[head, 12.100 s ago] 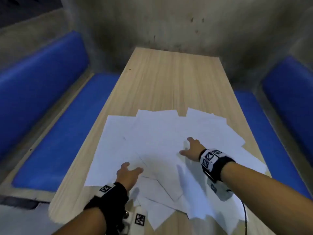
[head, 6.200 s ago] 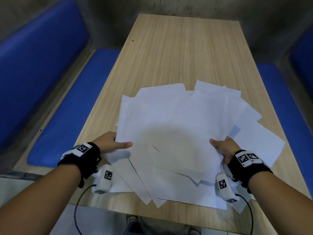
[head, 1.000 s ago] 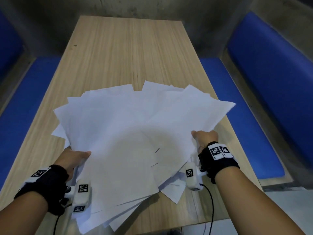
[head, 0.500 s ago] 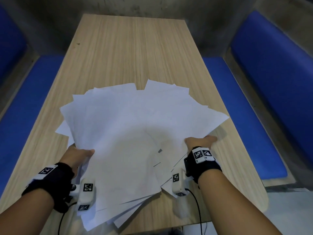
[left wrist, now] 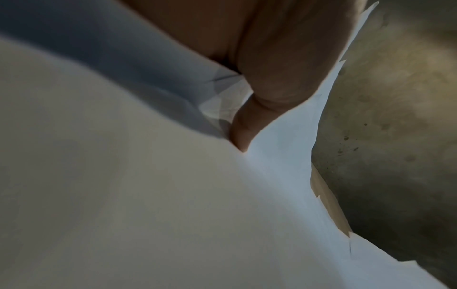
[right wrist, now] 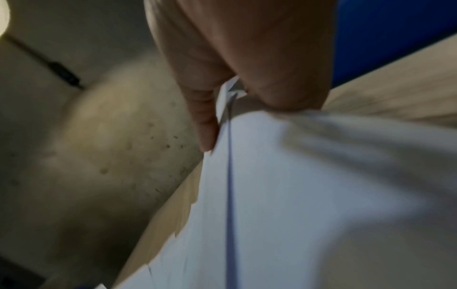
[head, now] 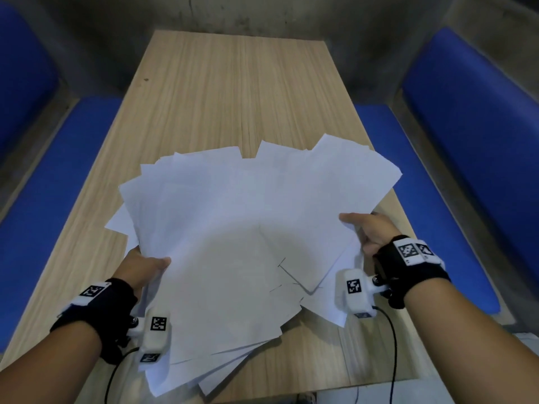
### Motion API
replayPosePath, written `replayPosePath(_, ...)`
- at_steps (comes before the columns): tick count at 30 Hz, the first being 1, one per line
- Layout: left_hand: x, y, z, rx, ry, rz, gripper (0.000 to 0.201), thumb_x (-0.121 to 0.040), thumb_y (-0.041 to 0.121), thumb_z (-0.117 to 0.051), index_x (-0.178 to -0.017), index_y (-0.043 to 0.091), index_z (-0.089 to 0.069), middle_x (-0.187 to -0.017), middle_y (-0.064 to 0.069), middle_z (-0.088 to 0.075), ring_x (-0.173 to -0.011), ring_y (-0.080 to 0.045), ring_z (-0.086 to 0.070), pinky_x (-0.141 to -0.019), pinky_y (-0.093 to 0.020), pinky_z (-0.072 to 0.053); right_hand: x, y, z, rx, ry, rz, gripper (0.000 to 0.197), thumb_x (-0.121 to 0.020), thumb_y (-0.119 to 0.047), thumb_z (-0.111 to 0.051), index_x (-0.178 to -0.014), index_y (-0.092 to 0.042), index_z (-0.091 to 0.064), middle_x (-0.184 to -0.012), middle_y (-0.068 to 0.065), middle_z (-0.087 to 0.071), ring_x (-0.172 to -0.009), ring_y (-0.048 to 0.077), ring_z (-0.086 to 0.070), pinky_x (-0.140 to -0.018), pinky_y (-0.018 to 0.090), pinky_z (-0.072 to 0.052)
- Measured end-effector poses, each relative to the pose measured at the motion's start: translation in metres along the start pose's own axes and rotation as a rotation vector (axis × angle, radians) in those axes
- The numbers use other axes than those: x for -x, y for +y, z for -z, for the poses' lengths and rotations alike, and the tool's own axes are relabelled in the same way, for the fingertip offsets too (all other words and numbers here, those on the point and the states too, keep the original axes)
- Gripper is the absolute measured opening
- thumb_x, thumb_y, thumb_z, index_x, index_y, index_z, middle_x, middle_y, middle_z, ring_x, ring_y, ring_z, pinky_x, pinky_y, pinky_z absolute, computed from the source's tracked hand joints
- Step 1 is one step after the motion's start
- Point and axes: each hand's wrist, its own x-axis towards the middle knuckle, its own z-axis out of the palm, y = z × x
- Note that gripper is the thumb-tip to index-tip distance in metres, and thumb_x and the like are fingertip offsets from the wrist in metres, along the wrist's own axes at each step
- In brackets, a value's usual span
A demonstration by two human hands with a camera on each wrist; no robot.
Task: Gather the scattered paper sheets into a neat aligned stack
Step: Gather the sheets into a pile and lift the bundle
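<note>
I hold the fanned paper sheets between my hands: the left hand pinches the near-left edge, the right hand pinches the right edge, thumbs on top. The thin, limp white fan spreads away from me over the wood-grain table, corners splayed and unaligned.

Fanned paper sheets fill the span between both grips. Bare desk lies open beyond them. Blue benches flank outside each grip; concrete wall closes the far end.
</note>
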Motion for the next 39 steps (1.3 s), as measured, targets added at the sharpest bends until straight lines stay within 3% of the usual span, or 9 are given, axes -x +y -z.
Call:
replayPosePath(6, 0.003, 0.002, -0.001, -0.021, 0.015, -0.011, 0.039, -0.084, 0.001, -0.066, -0.122, -0.002, -0.056, -0.111, -0.019, -0.064, -0.096, -0.031, -0.058, -0.085, -0.035, -0.043, 0.034, -0.058, -0.002, -0.116, -0.236, 0.165, 0.048, -0.077, 0.015, -0.064, -0.123, 0.0, -0.06, -0.117, 0.021, -0.069, -0.099, 0.038, -0.07, -0.072, 0.042, -0.06)
replayPosePath(16, 0.011, 0.011, 0.0, 0.081, -0.018, -0.044, 0.038, -0.068, 0.006, -0.071, -0.105, 0.002, -0.062, -0.101, -0.018, -0.067, -0.089, -0.028, -0.06, -0.086, -0.04, -0.047, 0.077, -0.112, -0.043, -0.503, -0.645, 0.281, 0.056, -0.083, 0.0, -0.057, -0.138, -0.005, -0.049, -0.139, 0.014, -0.056, -0.125, 0.029, -0.057, -0.101, 0.044, -0.049)
replayPosePath(19, 0.014, 0.014, -0.002, 0.162, -0.066, -0.049, 0.029, -0.069, 0.004, -0.071, -0.098, 0.004, -0.064, -0.101, -0.021, -0.071, -0.083, -0.028, -0.063, -0.087, -0.042, -0.051, 0.058, -0.081, -0.06, -0.359, -0.592, 0.154, 0.055, -0.074, -0.002, -0.064, -0.129, 0.0, -0.056, -0.123, 0.017, -0.068, -0.105, 0.027, -0.069, -0.088, 0.042, -0.057)
replayPosePath(22, 0.025, 0.029, -0.009, 0.227, -0.134, -0.091, 0.011, -0.077, -0.006, -0.064, -0.085, 0.001, -0.062, -0.067, -0.007, -0.067, -0.064, -0.023, -0.06, -0.06, -0.025, -0.047, 0.04, -0.04, -0.077, -0.111, -0.45, 0.087, 0.081, -0.059, -0.002, -0.08, -0.133, 0.006, -0.05, -0.128, 0.026, -0.061, -0.097, 0.031, -0.071, -0.08, 0.042, -0.059)
replayPosePath(24, 0.036, 0.044, -0.01, 0.257, -0.214, -0.124, 0.008, -0.065, 0.004, -0.066, -0.072, 0.005, -0.062, -0.058, -0.006, -0.063, -0.059, -0.022, -0.055, -0.06, -0.026, -0.043, 0.031, -0.02, -0.085, 0.027, -0.301, 0.087, 0.077, -0.061, 0.001, -0.085, -0.129, 0.001, -0.049, -0.124, 0.021, -0.063, -0.102, 0.033, -0.068, -0.084, 0.045, -0.057)
replayPosePath(26, 0.042, 0.055, -0.007, 0.276, -0.327, -0.128, 0.029, -0.058, 0.019, -0.072, -0.084, 0.006, -0.072, -0.081, -0.013, -0.075, -0.077, -0.03, -0.066, -0.077, -0.041, -0.05, 0.026, -0.009, -0.09, 0.219, -0.158, 0.149, 0.059, -0.066, -0.008, -0.086, -0.113, -0.004, -0.051, -0.107, 0.01, -0.064, -0.088, 0.023, -0.064, -0.072, 0.033, -0.054)
replayPosePath(29, 0.047, 0.063, -0.006, 0.29, -0.419, -0.149, 0.041, -0.064, 0.01, -0.071, -0.105, 0.007, -0.072, -0.107, -0.017, -0.074, -0.099, -0.035, -0.069, -0.092, -0.051, -0.05, 0.024, -0.006, -0.089, 0.424, -0.056, 0.258, 0.04, -0.075, -0.022, -0.081, -0.088, -0.01, -0.045, -0.077, -0.002, -0.05, -0.068, 0.015, -0.049, -0.054, 0.021, -0.037)
replayPosePath(35, 0.05, 0.066, -0.019, 0.363, -0.351, -0.071, 0.039, -0.075, 0.025, -0.068, -0.11, 0.008, -0.064, -0.076, -0.002, -0.077, -0.08, -0.029, -0.065, -0.069, -0.034, -0.049, 0.026, -0.003, -0.099, 0.491, -0.198, 0.209, 0.06, -0.089, -0.044, -0.058, -0.135, -0.016, -0.031, -0.136, 0.004, -0.043, -0.122, 0.028, -0.048, -0.098, 0.041, -0.043)
replayPosePath(39, 0.048, 0.07, -0.018, 0.417, -0.315, -0.038, 0.075, -0.075, 0.082, -0.043, -0.131, 0.033, -0.054, -0.126, 0.018, -0.059, -0.114, -0.004, -0.057, -0.1, -0.03, -0.042, 0.02, -0.006, -0.087, 0.379, -0.186, 0.174, 0.04, -0.096, -0.028, -0.053, -0.13, -0.017, -0.035, -0.117, 0.001, -0.048, -0.103, 0.024, -0.05, -0.088, 0.033, -0.039)
